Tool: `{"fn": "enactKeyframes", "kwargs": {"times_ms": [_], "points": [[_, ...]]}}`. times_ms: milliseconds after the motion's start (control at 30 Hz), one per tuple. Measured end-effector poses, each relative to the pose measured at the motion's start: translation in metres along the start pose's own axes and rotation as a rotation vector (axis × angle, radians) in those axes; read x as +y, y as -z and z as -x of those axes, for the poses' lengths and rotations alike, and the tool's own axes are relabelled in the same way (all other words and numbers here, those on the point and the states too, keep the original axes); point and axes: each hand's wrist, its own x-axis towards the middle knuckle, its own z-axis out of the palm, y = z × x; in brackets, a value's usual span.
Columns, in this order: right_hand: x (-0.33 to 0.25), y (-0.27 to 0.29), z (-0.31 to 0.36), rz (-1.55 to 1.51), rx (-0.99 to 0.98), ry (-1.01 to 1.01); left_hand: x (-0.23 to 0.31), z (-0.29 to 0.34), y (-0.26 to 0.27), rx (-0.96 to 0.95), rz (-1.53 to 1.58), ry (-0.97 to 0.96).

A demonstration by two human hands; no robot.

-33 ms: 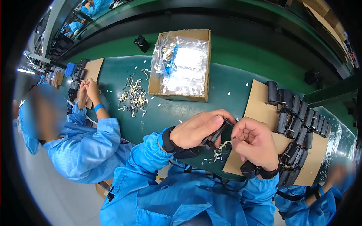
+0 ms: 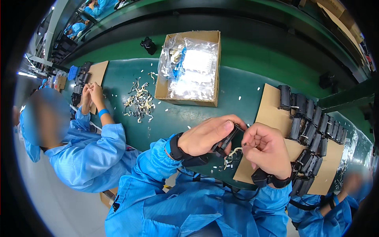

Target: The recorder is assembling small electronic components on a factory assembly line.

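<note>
My left hand (image 2: pixel 209 136) is wrapped round a black plastic housing (image 2: pixel 229 139), tilted above the near edge of the table. Close on its right, my right hand (image 2: pixel 268 149) is closed, thumb against curled fingers. A tiny dark bit shows at those fingertips; what it belongs to cannot be made out. Just below the fingertips runs a short cream-coloured cable (image 2: pixel 235 151). Whether this cable is held or joined to the housing is hidden. Under the hands, small white pieces and more short cables lie on the green tabletop (image 2: pixel 173 126).
An open cardboard box (image 2: pixel 217 79) with plastic bags stands ahead. Left of it lies a pile of short cables (image 2: pixel 140 102). Rows of black housings (image 2: pixel 310 118) rest on cardboard sheets (image 2: pixel 272 106) at right. A co-worker (image 2: pixel 90 146) sits at left, another (image 2: pixel 327 213) at lower right.
</note>
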Motion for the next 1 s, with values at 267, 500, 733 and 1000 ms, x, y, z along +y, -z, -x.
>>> {"fn": "enactKeyframes", "kwargs": {"times_ms": [267, 500, 733, 1000], "points": [[0.007, -0.007, 0.001, -0.027, 0.003, 0.104, -0.004, 0.000, 0.000, 0.071, -0.040, -0.064], [0.014, -0.008, -0.003, -0.024, 0.002, 0.274, 0.002, 0.002, -0.001, 0.146, -0.073, -0.055], [0.019, -0.007, -0.007, 0.127, 0.052, 0.372, 0.008, 0.002, 0.001, 0.155, 0.076, -0.044], [0.022, -0.012, -0.012, 0.122, 0.066, 0.471, 0.001, -0.001, 0.000, 0.209, 0.135, -0.128]]}}
